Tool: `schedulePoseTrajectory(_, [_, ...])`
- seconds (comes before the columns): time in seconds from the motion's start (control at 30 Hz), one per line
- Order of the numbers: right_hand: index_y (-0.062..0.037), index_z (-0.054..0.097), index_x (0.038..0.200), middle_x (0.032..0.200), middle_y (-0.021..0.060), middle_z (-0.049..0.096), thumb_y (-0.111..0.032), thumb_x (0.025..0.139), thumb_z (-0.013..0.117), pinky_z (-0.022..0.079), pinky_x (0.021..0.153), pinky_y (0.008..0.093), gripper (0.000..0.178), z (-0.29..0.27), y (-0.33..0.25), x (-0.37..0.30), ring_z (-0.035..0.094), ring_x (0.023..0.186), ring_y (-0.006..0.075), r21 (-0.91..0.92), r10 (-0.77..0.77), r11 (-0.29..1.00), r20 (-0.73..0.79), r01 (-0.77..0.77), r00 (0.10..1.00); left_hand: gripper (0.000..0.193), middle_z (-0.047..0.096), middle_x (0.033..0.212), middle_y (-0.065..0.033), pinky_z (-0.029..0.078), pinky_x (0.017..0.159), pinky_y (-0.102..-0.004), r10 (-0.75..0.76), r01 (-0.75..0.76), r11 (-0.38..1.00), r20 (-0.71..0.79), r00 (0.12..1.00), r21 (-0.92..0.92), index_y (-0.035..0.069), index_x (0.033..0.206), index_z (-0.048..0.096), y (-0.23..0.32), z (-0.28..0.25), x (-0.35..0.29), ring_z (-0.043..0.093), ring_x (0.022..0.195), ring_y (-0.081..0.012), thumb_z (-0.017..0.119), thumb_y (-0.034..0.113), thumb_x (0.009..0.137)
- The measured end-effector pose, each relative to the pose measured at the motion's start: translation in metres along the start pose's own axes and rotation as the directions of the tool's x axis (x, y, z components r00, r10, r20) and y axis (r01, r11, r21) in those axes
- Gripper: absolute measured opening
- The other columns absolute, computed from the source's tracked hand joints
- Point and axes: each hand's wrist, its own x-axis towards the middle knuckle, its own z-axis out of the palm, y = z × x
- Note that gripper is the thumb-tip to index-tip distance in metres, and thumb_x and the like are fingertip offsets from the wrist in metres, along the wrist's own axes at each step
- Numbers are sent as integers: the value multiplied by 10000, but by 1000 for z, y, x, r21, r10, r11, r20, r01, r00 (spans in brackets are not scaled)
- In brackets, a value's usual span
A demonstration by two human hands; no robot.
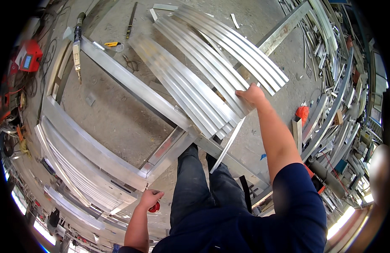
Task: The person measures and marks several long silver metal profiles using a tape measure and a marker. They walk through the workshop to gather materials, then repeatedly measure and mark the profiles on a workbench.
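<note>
- Red object [154, 207], partly hidden, is resting in the left hand [150, 198], whose fingers are curling around it, nearer the body than the middle ribbed panel [199, 59].
- Narrow pale strip [228, 145] is slanting toward the legs from below the middle ribbed panel's near end.
- Right hand [253, 93] is grasping the middle ribbed panel at its near right corner; its finger undersides are staying out of sight.
- Left ribbed panel [182, 84] and right ribbed panel [239, 44] are lying on either side of the middle ribbed panel.
- Metal frame [127, 79] is stretching left of the middle ribbed panel.
- Long-bodied tool [77, 52] is lying well left of the middle ribbed panel.
</note>
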Motion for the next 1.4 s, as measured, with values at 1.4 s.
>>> schedulePoseTrajectory(1.4, [63,690,902,651,194,628,-480,897,648,488,598,387,544,41,347,-613,609,581,273,308,-784,600,47,738,618,566,626,917,-97,515,478,-275,629,-852,321,-579,519,-415,-7,1193,522,-92,328,-343,598,603,-154,753,332,803])
